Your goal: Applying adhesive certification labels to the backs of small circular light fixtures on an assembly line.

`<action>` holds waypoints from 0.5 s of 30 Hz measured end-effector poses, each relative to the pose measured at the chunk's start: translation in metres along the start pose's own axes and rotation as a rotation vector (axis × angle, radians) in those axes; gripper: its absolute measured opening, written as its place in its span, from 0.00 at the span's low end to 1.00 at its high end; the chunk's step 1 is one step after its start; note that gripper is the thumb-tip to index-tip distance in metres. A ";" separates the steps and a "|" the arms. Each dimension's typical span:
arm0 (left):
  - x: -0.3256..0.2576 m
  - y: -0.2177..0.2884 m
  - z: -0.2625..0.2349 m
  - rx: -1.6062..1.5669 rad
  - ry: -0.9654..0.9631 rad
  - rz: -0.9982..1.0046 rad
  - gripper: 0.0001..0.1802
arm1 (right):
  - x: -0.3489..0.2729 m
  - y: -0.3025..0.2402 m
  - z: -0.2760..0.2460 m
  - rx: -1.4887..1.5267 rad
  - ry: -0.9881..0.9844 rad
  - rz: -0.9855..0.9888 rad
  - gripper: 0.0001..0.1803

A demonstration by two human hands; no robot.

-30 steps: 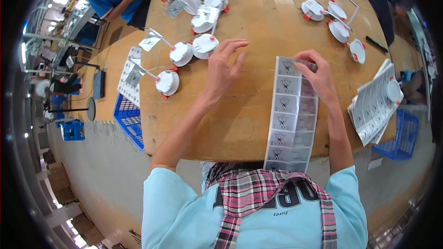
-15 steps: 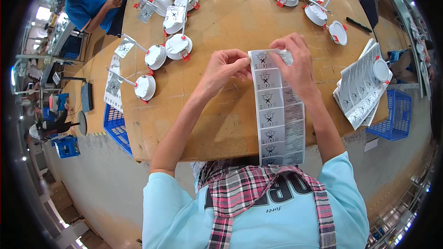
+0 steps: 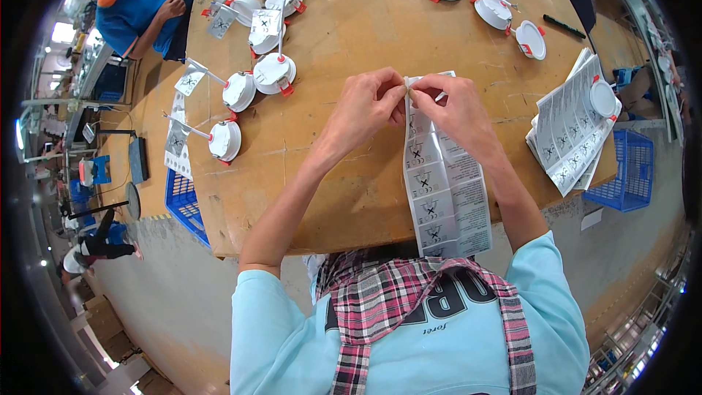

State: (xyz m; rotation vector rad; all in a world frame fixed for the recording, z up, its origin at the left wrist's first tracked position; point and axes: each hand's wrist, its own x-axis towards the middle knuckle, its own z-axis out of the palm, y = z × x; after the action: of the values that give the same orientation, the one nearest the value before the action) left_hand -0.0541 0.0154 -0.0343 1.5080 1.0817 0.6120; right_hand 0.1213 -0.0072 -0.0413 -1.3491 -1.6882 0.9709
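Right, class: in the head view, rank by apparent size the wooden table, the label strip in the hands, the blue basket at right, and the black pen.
1. wooden table
2. label strip
3. blue basket, though partly hidden, so unsure
4. black pen

Paper, plastic and worn board under two bare hands

The label sheet (image 3: 444,190) pinched at its top edge by the left hand (image 3: 365,106) and right hand (image 3: 452,108) looks like thin glossy paper, white with grey panels, slightly curled. The surface (image 3: 351,36) is matt brown board, scuffed and rough along its chipped front edge. The round lamp fittings (image 3: 274,73) look like smooth white plastic with red plastic clips and thin metal wires. A stack of printed sheets (image 3: 570,139) at the right is matt paper. The crates (image 3: 621,175) are blue plastic lattice. The apron (image 3: 380,307) is woven plaid cloth over a soft light-blue cotton-like shirt (image 3: 292,336).
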 end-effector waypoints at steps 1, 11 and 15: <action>-0.001 0.001 0.001 0.037 0.011 0.008 0.11 | 0.000 -0.001 -0.001 -0.001 -0.014 0.023 0.09; 0.001 -0.003 0.009 0.117 0.059 0.046 0.10 | 0.001 0.006 -0.002 -0.043 -0.034 0.090 0.10; 0.002 -0.002 0.006 0.025 0.085 0.043 0.10 | 0.006 0.016 -0.003 -0.015 -0.001 0.084 0.10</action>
State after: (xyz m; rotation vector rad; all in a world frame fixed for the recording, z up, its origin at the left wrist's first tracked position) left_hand -0.0485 0.0146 -0.0376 1.5423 1.1281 0.7003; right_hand 0.1291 0.0018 -0.0536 -1.4401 -1.6541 1.0084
